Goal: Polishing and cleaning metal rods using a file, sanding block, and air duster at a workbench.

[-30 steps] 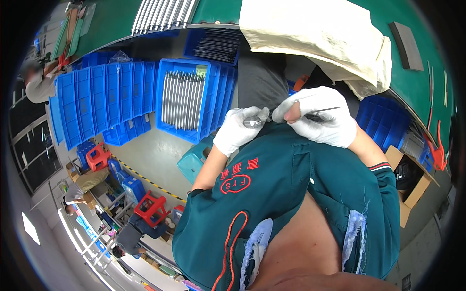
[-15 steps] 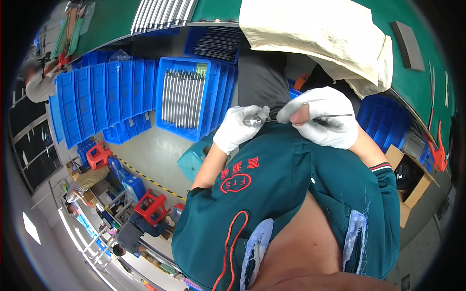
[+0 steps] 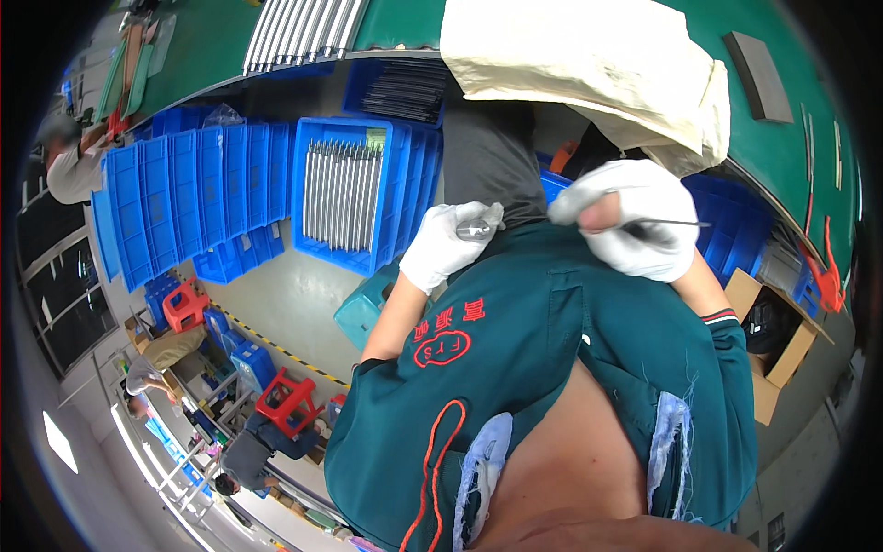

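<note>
My left hand (image 3: 446,247), in a white glove, is closed round a shiny metal piece with a rounded end (image 3: 474,229). Most of that piece is hidden in the fingers. To the right, my right hand (image 3: 642,230) wears a white glove with a bare fingertip showing. It grips a thin dark metal rod (image 3: 679,223), which sticks out past the knuckles to the right. Both hands are in front of my torso, with a gap between them.
A blue crate (image 3: 296,184) of upright metal tubes (image 3: 342,195) stands at left, beside several stacked blue crates (image 3: 198,198). Ahead, a green bench (image 3: 395,28) carries cream cloth (image 3: 579,51), silvery tubes (image 3: 303,32) and a grey block (image 3: 759,78). Red-handled pliers (image 3: 828,276) are at right.
My right hand has moved right with the thin rod, widening the gap to my left hand. The left hand keeps its hold on the metal piece. The whole view has shifted slightly.
</note>
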A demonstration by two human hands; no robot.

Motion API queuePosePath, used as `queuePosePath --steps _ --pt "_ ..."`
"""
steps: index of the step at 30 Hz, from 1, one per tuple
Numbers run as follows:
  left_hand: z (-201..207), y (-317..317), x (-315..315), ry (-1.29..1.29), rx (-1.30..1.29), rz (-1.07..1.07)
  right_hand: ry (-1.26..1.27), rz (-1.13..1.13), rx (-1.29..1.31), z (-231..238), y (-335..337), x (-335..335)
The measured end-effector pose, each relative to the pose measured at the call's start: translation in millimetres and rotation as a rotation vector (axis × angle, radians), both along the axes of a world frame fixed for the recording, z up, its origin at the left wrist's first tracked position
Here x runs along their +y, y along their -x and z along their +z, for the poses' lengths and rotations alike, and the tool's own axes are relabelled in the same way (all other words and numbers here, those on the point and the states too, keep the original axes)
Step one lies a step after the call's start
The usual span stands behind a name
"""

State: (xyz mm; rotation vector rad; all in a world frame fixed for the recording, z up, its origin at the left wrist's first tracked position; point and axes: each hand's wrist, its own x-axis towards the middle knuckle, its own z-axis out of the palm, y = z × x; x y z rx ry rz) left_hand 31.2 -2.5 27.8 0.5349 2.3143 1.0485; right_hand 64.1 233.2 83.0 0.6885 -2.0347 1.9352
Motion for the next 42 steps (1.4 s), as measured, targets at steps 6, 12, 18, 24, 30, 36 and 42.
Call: queuePosePath --steps 6,12,18,24,30,36,42 --pt "-3 -1 4 -0.031 0.12 -0.054 0.009 -0.857 0.174 11 -23 55" --pt "8 -6 16 0.009 0.028 -0.033 -0.484 -1.431 -0.156 25 -60 226" --pt "15 -14 23 0.052 -0.059 0.022 -0.794 -1.285 -0.618 -11 -81 334" --pt "14 -17 28 0.091 -0.125 0.042 -0.996 -1.14 -0.711 -7 -81 362" --pt "12 -18 31 0.139 -0.126 0.044 -0.81 -1.335 -0.579 30 -110 279" --pt "11 -14 33 0.124 -0.105 0.013 -0.066 -0.568 -0.998 -18 -175 199" --pt "13 -4 29 0.083 -0.026 -0.031 0.305 -1.751 -0.551 -87 -199 221"
